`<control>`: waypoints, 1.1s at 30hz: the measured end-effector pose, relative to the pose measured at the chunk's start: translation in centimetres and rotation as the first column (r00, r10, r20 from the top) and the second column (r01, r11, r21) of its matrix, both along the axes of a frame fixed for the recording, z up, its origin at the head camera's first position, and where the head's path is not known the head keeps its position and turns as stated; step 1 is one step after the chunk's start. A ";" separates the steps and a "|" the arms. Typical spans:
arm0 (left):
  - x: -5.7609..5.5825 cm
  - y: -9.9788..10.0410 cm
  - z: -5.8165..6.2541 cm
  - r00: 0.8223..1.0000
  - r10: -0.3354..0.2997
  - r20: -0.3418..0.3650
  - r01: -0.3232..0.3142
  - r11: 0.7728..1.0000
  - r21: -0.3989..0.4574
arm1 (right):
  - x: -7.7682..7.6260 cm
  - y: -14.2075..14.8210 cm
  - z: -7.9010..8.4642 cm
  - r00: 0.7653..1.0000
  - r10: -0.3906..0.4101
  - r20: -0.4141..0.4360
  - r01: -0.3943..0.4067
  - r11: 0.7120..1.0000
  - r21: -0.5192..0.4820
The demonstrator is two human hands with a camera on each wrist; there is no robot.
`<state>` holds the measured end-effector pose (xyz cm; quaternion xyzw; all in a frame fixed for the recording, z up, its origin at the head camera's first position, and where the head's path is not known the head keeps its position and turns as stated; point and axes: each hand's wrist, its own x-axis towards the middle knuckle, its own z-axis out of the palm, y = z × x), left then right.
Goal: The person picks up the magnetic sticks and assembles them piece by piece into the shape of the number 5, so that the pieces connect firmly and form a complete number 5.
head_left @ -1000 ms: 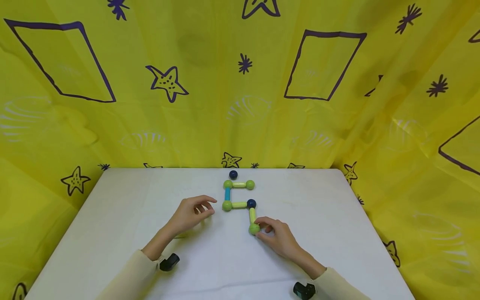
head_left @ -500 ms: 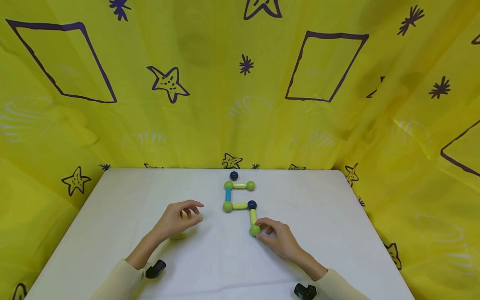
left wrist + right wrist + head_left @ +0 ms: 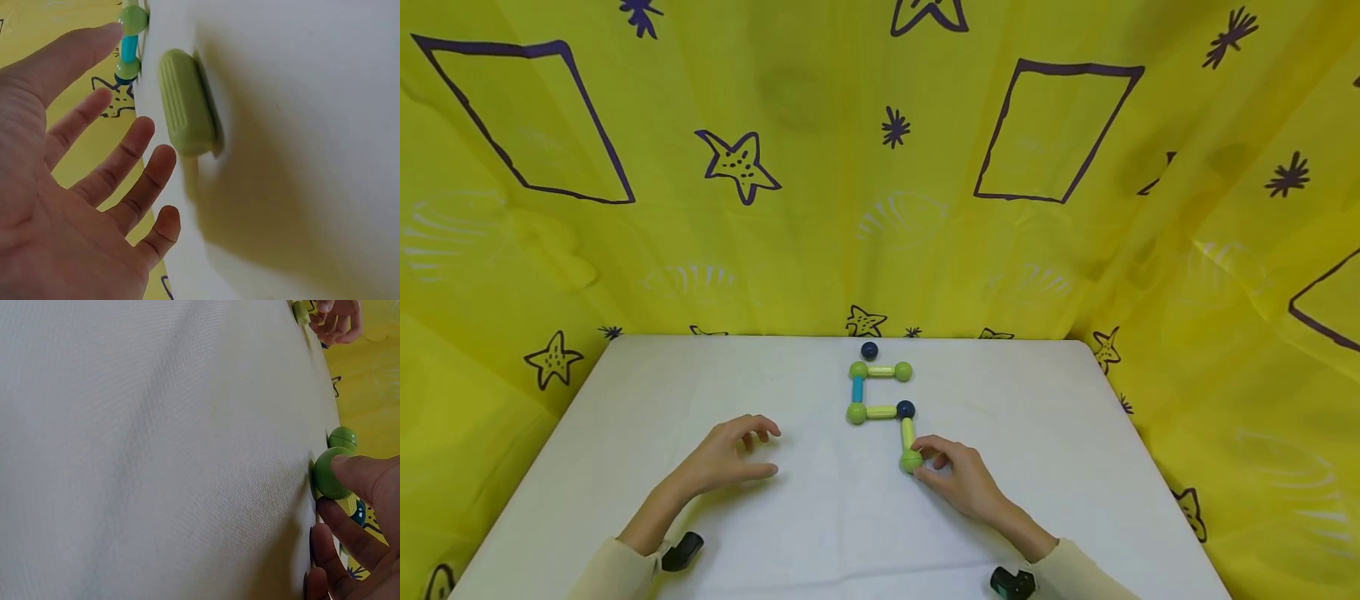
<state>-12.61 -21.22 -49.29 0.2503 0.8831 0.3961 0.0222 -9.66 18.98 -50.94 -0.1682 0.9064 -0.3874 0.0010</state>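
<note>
My left hand (image 3: 722,457) hovers over the left part of the table, fingers spread and holding nothing. Close to its fingertips a ridged green rod (image 3: 186,103) lies on the cloth in the left wrist view; in the head view the hand hides it. With thumb and fingers my right hand (image 3: 958,477) pinches a green ball (image 3: 911,462). That ball ends a chain joined by a yellow-green rod (image 3: 908,433) to a dark blue ball (image 3: 906,409). From there the chain bends through more green balls, yellow-green rods and a blue rod (image 3: 857,390).
One loose dark blue ball (image 3: 869,351) sits behind the chain, near the table's back edge. A white cloth covers the table (image 3: 1037,400). Yellow patterned curtains (image 3: 805,233) rise at the back and both sides.
My left hand has moved left and towards me, away from the chain, and its fingers have spread wider. It now covers the green rod in the head view. My right hand stays on the ball.
</note>
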 end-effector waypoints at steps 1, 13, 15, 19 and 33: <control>0.1 -0.2 0.0 1.000 -0.003 0.001 0.003 1.000 -0.007 | 0.0 0.0 0.0 1.000 0.000 0.002 0.000 1.000 -0.001; 0.5 -1.1 -0.4 1.000 -0.017 0.000 0.017 0.996 -0.082 | 0.0 0.0 -0.1 1.000 -0.002 -0.002 0.002 1.000 -0.002; 0.5 -1.1 -0.5 1.000 -0.014 0.010 0.015 0.995 -0.096 | 0.0 0.0 -0.2 1.000 -0.003 -0.001 0.003 1.000 -0.002; 0.5 -1.2 -0.7 1.000 -0.014 0.022 0.017 0.994 -0.111 | -0.1 0.0 -0.2 1.000 -0.002 -0.005 0.002 1.000 -0.006; 0.3 -1.4 -0.9 0.999 -0.047 0.008 0.047 0.993 -0.106 | -0.1 0.1 -0.4 1.000 -0.002 -0.005 0.002 1.000 -0.010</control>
